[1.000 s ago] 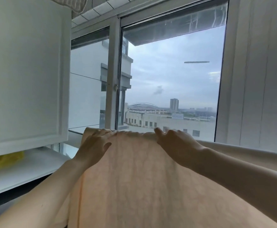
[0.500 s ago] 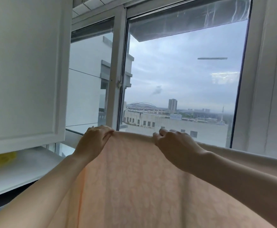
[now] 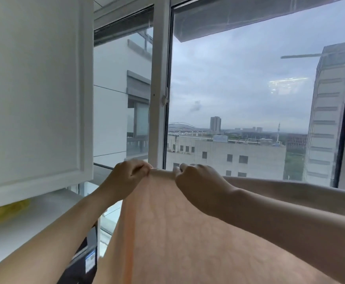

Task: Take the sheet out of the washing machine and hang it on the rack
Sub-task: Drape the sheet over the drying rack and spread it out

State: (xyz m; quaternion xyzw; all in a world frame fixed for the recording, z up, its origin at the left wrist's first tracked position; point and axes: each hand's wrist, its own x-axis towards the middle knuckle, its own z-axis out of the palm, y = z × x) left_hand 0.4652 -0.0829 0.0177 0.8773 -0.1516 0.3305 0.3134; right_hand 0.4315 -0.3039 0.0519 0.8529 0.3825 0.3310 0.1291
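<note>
Sheet [image 3: 188,232]: one, peach, thin crinkled fabric, draped from centre frame down to the lower edge; a brighter orange band runs down its left side. Left hand [image 3: 126,177] and right hand [image 3: 196,185]: two, fingers curled, each pinching the sheet's top fold, close together. Cabinet door [image 3: 34,89]: one, white, panelled, upper left. Window [image 3: 239,89]: glass, white frame. Yellow cloth [image 3: 3,214]: one, lower left. Label [image 3: 90,261]: blue-white, unreadable.

The sheet [image 3: 188,232] hides whatever bears its top fold, and the frame's bottom edge cuts it off. Left of the sheet, the cabinet door [image 3: 34,89] covers part of a blurred yellow object [image 3: 5,212].
</note>
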